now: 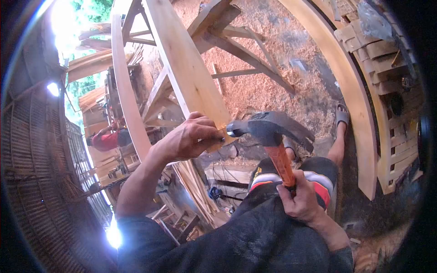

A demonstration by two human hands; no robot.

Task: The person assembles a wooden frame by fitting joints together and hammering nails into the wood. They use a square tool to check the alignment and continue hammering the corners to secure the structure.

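Observation:
My right hand (300,199) is wrapped round the orange handle of a claw hammer (266,129). The hammer's striking face is close beside my left hand (193,139), and its claw points to the right. My left hand is closed at the near end of a long pale wooden plank (186,59). Its fingers are pinched together around something small and dark that I cannot make out. Wooden trestle legs (248,59) stand beneath and beside the plank.
A curved board (120,86) runs left of the plank, another (355,104) on the right. Wood shavings (273,45) cover the ground. Thin strips (195,186) lie below my left arm. Another person in red (109,140) is at the left. Corrugated sheeting (34,150) stands far left.

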